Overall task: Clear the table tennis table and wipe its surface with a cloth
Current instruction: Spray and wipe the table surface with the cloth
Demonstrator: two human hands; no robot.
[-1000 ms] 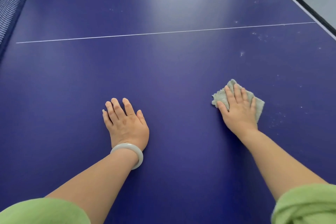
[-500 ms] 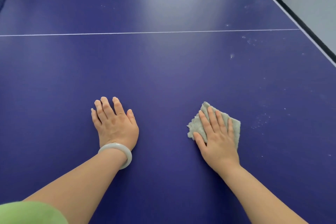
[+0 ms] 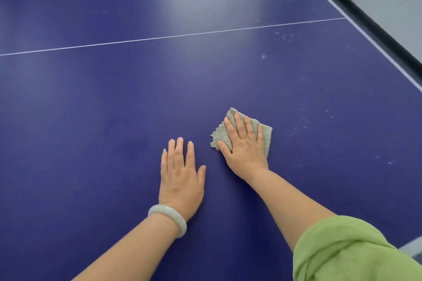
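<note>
Grey-green terry cloth (image 3: 219, 136), which I judge soft, light and best driven under a flat palm, lies on the blue worktop (image 3: 114, 109) beneath my right hand (image 3: 245, 150), its grip straight-fingered and pressing; my left hand (image 3: 180, 180) rests spread, holding nothing.

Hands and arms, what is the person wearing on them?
Both hands are bare: no gloves, no rings that show. The left hand has a smooth, pale, milky bangle round its wrist. Above the right hand the forearm is bare up to a light green sleeve, bunched in folds. No left sleeve is in view.
</note>
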